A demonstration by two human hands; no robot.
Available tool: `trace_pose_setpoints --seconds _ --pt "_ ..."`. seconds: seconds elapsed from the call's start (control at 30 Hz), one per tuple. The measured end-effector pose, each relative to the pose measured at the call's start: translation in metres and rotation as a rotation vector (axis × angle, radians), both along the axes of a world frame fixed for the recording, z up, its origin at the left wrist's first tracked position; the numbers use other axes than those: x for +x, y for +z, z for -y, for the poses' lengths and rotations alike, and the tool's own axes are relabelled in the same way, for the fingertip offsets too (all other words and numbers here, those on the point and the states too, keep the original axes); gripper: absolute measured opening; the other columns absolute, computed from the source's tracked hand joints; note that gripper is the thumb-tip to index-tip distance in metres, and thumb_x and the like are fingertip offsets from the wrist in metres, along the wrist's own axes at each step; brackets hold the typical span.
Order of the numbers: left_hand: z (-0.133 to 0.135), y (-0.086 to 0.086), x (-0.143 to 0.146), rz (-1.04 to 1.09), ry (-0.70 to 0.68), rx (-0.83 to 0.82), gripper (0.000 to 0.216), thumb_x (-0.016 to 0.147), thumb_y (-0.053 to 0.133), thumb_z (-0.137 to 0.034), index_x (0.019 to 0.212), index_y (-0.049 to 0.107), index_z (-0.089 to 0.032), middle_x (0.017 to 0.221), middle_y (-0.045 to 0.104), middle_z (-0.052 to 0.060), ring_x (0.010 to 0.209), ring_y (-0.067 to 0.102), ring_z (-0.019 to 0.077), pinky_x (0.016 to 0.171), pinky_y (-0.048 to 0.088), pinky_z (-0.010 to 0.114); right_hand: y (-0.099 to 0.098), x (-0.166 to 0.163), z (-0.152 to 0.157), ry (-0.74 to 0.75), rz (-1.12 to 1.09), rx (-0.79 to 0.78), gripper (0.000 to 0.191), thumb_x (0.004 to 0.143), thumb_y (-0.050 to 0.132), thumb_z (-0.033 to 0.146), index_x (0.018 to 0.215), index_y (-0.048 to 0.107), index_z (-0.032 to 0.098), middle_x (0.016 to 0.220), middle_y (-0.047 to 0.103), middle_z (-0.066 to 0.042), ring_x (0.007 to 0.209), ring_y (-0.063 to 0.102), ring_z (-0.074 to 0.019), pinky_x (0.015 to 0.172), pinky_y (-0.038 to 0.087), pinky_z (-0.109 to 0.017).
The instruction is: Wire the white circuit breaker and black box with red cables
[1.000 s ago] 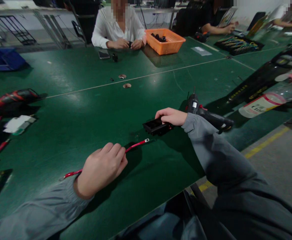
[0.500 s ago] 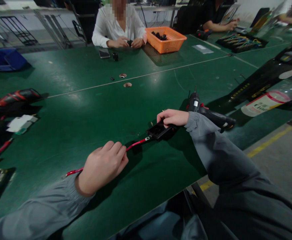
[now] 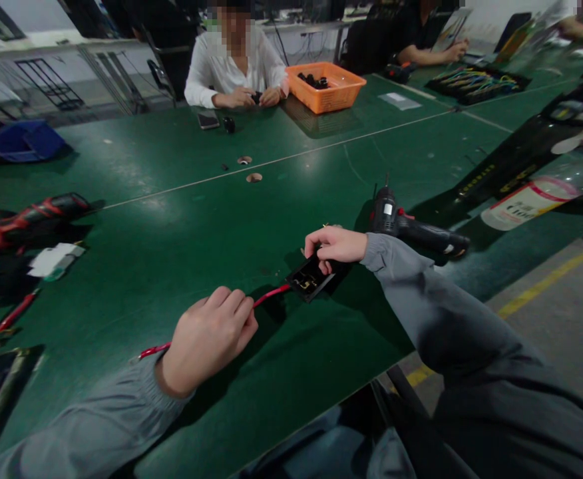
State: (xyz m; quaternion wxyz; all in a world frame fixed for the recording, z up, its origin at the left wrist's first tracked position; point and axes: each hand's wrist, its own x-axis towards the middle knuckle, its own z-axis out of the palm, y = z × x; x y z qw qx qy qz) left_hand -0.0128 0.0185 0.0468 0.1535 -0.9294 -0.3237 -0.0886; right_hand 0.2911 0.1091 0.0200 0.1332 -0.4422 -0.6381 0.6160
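Observation:
My left hand [image 3: 211,339] is closed around a red cable [image 3: 271,295], whose rear end with a metal lug sticks out by the wrist. The cable's front end meets the near left end of a small black plastic housing [image 3: 307,279]; its lug is no longer visible, and I cannot tell how far it sits inside. Brass-coloured metal parts show in the open housing. My right hand [image 3: 336,246] grips the housing's far end, fingers curled over its edge. Just beyond that hand lies a black cordless screwdriver [image 3: 396,223], its bit pointing away.
An orange basket [image 3: 326,96] of black parts stands across the green table [image 3: 182,246], beside a person in white. At left lie a red-and-black power tool [image 3: 32,216], a white block [image 3: 56,259] and red-handled pliers [image 3: 12,316]. A clear bottle [image 3: 531,203] lies at right.
The cable's front lug, visible at the housing's end before, has gone out of sight at the housing. The housing has tilted, showing brass parts inside. My right hand has shifted slightly left and nearer.

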Motion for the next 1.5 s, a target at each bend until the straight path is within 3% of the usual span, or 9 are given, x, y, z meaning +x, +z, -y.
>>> trace_pose_setpoints --seconds 0.2,0.3,0.4,0.5,0.87,1.13,1.3,1.5 --pt "-0.002 0.001 0.001 0.007 -0.031 0.071 0.015 0.09 0.057 -0.025 0.083 0.068 -0.017 0.092 0.069 0.006 0.095 0.061 0.025 0.073 0.045 0.037 0.003 -0.002 0.004 0.032 0.082 0.189 0.019 0.07 0.051 0.007 0.085 0.054 0.018 0.051 0.059 0.007 0.046 0.061 -0.012 0.046 0.046 -0.02" --pt "-0.007 0.0 0.0 0.003 -0.052 0.119 0.015 0.09 0.058 -0.026 0.086 0.069 -0.017 0.096 0.07 0.007 0.102 0.06 0.0268 0.078 0.045 0.039 0.005 -0.001 0.005 0.066 0.131 0.348 0.012 0.075 0.063 0.019 0.085 0.057 0.018 0.066 0.064 0.003 0.054 0.061 -0.0119 0.053 0.047 -0.023" --pt "-0.016 -0.001 -0.004 -0.002 -0.096 0.181 0.014 0.09 0.059 -0.025 0.088 0.07 -0.017 0.099 0.071 0.006 0.105 0.06 0.0262 0.081 0.045 0.038 0.006 0.0 0.003 0.058 0.198 0.525 0.017 0.076 0.07 0.03 0.083 0.061 0.017 0.079 0.068 -0.001 0.067 0.062 -0.0132 0.065 0.046 -0.026" --pt "-0.025 -0.003 -0.01 -0.011 -0.153 0.247 0.015 0.091 0.059 -0.025 0.092 0.071 -0.018 0.101 0.072 0.006 0.104 0.06 0.024 0.083 0.045 0.037 0.004 0.002 0.001 0.043 0.235 0.598 0.021 0.078 0.07 0.036 0.084 0.064 0.017 0.084 0.069 -0.002 0.075 0.062 -0.0146 0.069 0.044 -0.026" --pt "-0.038 -0.007 -0.02 -0.034 -0.201 0.269 0.016 0.094 0.058 -0.02 0.102 0.072 -0.018 0.106 0.073 0.007 0.106 0.062 0.0224 0.084 0.043 0.037 0.005 0.001 0.004 0.074 0.201 0.585 0.03 0.083 0.066 0.046 0.081 0.062 0.016 0.079 0.067 -0.002 0.066 0.06 -0.012 0.062 0.042 -0.024" --pt "-0.025 -0.008 -0.015 -0.171 -0.03 0.25 0.032 0.092 0.048 -0.002 0.113 0.067 -0.015 0.116 0.069 0.01 0.113 0.058 0.026 0.087 0.042 0.042 0.003 -0.001 0.003 0.075 0.133 0.486 0.03 0.085 0.065 0.045 0.082 0.058 0.016 0.074 0.063 0.001 0.055 0.055 -0.008 0.051 0.039 -0.021" --pt "-0.014 -0.012 -0.005 -0.128 0.109 0.175 0.026 0.094 0.048 -0.01 0.112 0.065 -0.014 0.117 0.067 0.013 0.112 0.057 0.0294 0.093 0.04 0.048 0.002 -0.001 0.003 0.082 0.093 0.49 0.029 0.084 0.066 0.043 0.081 0.058 0.016 0.075 0.062 0.001 0.056 0.055 -0.0077 0.052 0.042 -0.021" --pt "-0.017 -0.009 -0.001 -0.113 0.136 0.125 0.02 0.098 0.049 -0.029 0.097 0.065 -0.016 0.092 0.067 0.009 0.085 0.058 0.025 0.072 0.037 0.04 0.001 -0.004 0.005 0.087 0.081 0.43 0.028 0.085 0.065 0.043 0.081 0.055 0.017 0.072 0.061 0.002 0.052 0.055 -0.0074 0.048 0.041 -0.02"
